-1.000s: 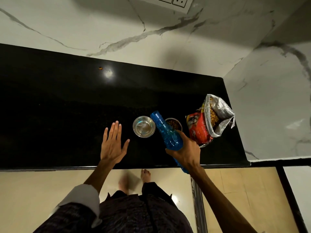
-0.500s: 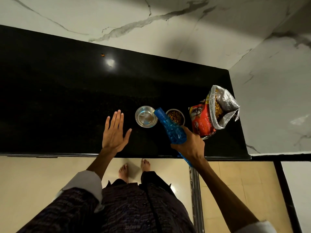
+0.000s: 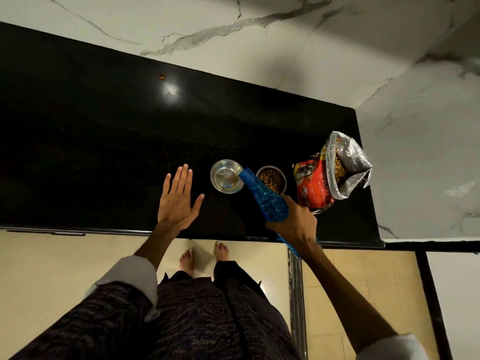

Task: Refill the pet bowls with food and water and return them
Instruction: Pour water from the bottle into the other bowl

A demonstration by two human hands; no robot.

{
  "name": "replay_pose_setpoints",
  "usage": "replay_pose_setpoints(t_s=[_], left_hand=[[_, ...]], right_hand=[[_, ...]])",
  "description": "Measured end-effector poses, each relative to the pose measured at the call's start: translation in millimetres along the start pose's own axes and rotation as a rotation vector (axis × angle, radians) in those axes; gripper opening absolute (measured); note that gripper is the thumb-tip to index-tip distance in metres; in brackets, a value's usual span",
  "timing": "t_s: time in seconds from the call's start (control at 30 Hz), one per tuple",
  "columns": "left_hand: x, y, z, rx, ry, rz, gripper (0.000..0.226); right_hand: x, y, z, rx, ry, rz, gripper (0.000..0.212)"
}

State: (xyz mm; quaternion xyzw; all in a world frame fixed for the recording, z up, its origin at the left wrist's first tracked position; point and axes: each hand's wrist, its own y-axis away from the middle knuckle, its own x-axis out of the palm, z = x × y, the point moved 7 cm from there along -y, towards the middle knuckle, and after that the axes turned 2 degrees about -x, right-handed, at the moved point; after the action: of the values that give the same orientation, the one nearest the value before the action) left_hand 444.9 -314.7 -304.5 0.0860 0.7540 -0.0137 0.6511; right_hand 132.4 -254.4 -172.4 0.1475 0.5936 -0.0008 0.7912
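Observation:
Two small steel bowls stand side by side on the black counter (image 3: 104, 141). The left bowl (image 3: 226, 176) holds a little water. The right bowl (image 3: 271, 179) is full of brown kibble. My right hand (image 3: 293, 222) grips a blue plastic water bottle (image 3: 262, 196) tilted down, its mouth over the right rim of the left bowl. My left hand (image 3: 179, 197) lies flat with fingers straight on the counter, left of the bowls and apart from them.
An open red and silver puppy food bag (image 3: 330, 175) stands right of the kibble bowl, near the counter's right end. A white marble wall runs behind and to the right. The counter's front edge is just under my hands, with tiled floor below.
The bottle's mouth has come over the left bowl's rim, and water now shows in that bowl. My left hand has stayed flat on the counter.

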Motion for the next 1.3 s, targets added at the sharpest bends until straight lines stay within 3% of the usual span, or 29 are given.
replay_pose_setpoints(t_s=[1.3], left_hand=[[-5, 2, 0, 0.002, 0.003, -0.01, 0.082]], right_hand=[[16, -11, 4, -0.034, 0.068, 0.031, 0.088]])
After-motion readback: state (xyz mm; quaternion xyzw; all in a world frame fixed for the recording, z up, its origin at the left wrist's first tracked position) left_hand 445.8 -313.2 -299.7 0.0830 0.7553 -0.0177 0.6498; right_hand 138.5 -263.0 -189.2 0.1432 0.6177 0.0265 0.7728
